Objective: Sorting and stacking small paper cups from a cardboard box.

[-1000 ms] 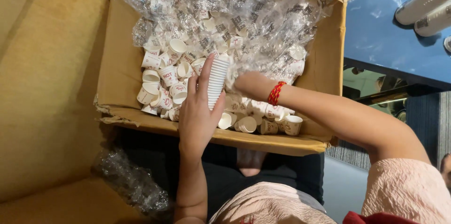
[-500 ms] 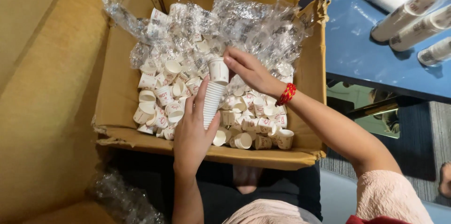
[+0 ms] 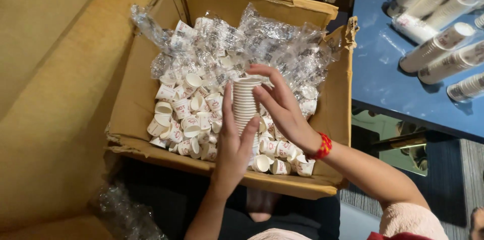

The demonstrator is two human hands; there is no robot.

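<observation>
A tall stack of small white paper cups (image 3: pixel 245 103) stands upright over an open cardboard box (image 3: pixel 136 79). My left hand (image 3: pixel 233 147) grips the lower part of the stack. My right hand (image 3: pixel 280 106), with a red bead bracelet at the wrist, rests its fingers against the stack's top and right side. The box holds several loose white paper cups (image 3: pixel 184 119) and a crumpled clear plastic bag (image 3: pixel 262 43) spread over its far half.
A blue table (image 3: pixel 393 84) at the right carries several long stacks of paper cups (image 3: pixel 438 48) lying on their sides. Crumpled clear plastic (image 3: pixel 121 212) lies beside my lap at lower left. A tan upholstered surface (image 3: pixel 50 69) fills the left side.
My right hand has come off the loose cups and moved up to the top of the stack. The stack in my left hand has stayed upright over the box.
</observation>
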